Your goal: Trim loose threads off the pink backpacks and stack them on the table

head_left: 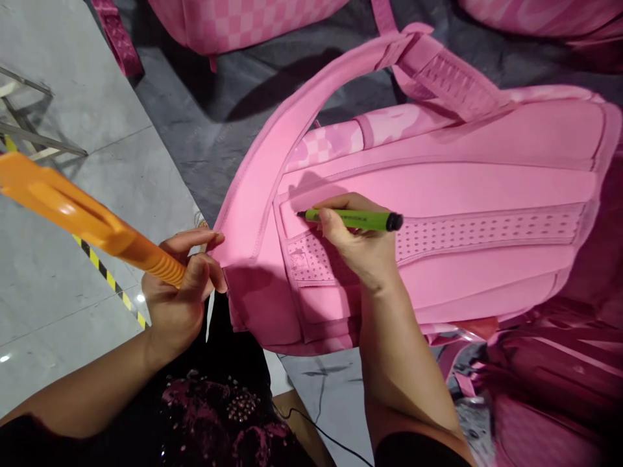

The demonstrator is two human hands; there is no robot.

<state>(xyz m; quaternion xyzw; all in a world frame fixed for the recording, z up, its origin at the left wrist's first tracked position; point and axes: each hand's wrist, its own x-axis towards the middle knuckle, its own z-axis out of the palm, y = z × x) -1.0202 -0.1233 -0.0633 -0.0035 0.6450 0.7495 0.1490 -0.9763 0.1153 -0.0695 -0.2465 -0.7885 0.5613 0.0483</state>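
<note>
Two hands (176, 308); one marker (367, 220); one orange tool (97, 220); four-plus bags (487, 185).

The floor (121, 152) is pale grey with straight joints, and its sheen returns small bright spots of light. Striped yellow-and-black tape (108, 274) crosses it diagonally at left, below a slim-barred frame (41, 141). A dark grey, wrinkled surface (195, 146) occupies the upper middle, bearing broad shadows.

Both hands (176, 297) (361, 254) in curled grips
</note>
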